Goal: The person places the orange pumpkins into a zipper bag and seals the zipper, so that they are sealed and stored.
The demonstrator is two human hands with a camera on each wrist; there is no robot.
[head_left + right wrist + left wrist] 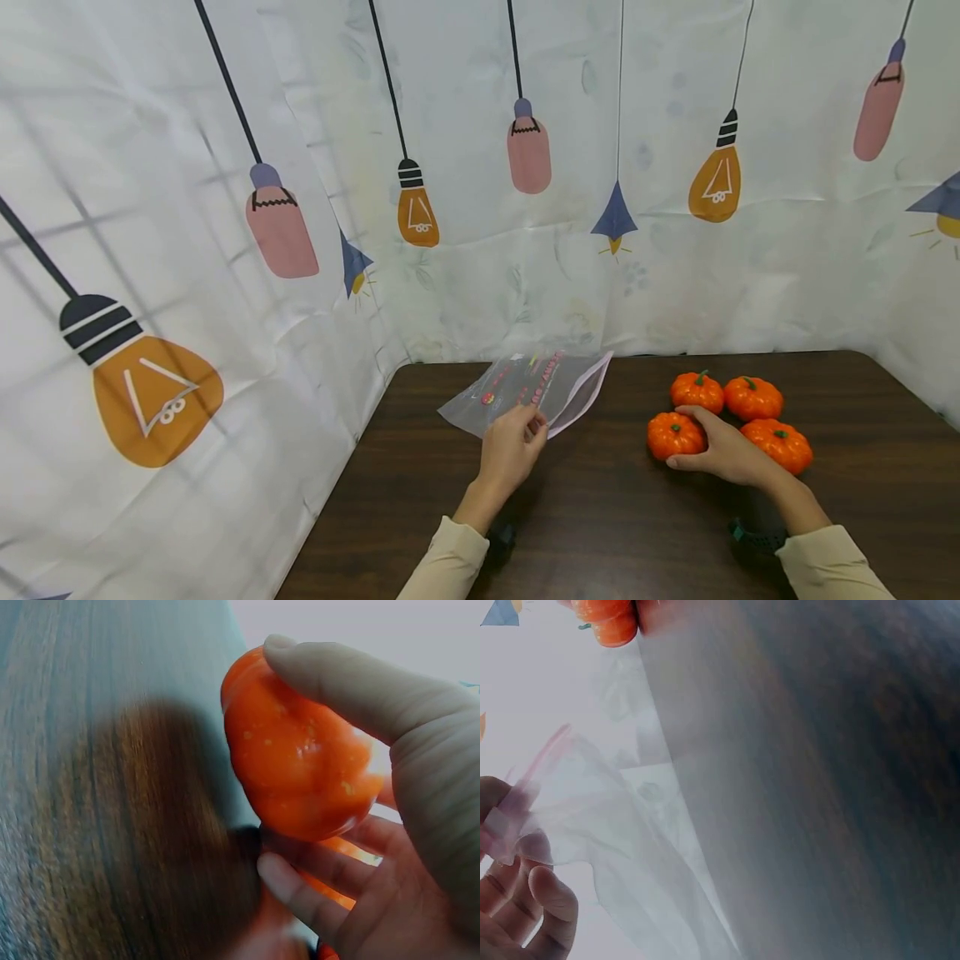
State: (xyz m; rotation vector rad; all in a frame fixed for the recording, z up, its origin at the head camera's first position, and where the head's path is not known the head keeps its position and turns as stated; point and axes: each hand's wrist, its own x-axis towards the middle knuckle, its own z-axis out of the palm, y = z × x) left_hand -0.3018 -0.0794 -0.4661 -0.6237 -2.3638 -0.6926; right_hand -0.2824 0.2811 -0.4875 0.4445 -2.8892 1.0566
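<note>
My left hand point(512, 444) pinches the edge of a clear zip bag point(517, 385) with red print and a pink strip along its mouth. In the left wrist view the bag's pink strip point(544, 754) sits between thumb and fingers. The bag's mouth gapes a little toward the right. On the right, my right hand point(723, 450) holds a small orange pumpkin point(671, 437), thumb on the near side and fingers round the far side. Seen from the right wrist, this pumpkin point(300, 750) lies between the thumb and the curled fingers.
Three more small pumpkins stand close by: one behind point(696, 393), one at the back right point(753, 398) and one beside the right hand point(782, 446). All are on a dark wooden table point(600, 517). A white curtain point(480, 283) with printed lamps hangs behind and at the left.
</note>
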